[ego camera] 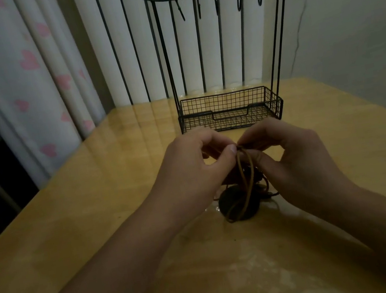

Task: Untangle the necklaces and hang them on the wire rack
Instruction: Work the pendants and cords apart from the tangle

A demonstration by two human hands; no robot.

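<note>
Reaching in from the near edge, two bare forearms are crossing the glossy wooden table (76, 217) and meeting at its middle. The left hand (190, 169) is curling its fingers, its thumb tip pinching the top of a brown cord at the point where both hands are coming together. The right hand (295, 154) is doing the same from the 3 o'clock side, thumb and forefinger nipping that same cord, the other fingers bent beneath.

Hanging from the pinch, the tangled necklaces (245, 183) are dropping toward 6 o'clock between the two palms, the tan cord looping down over a dark round pendant (240, 206) that is lying on the table just below the hands. Thinner dark strands are bunching at the pendant's 2 o'clock; how many necklaces are knotted there is too dim to tell.

Standing at 12 o'clock from the hands, near the fingertips but apart from them, the black wire rack (231, 111) is showing a mesh basket at its base and a top bar with five bare hooks (217, 5). A heart-printed curtain (30, 79) is hanging at 10 o'clock, beyond the table.
</note>
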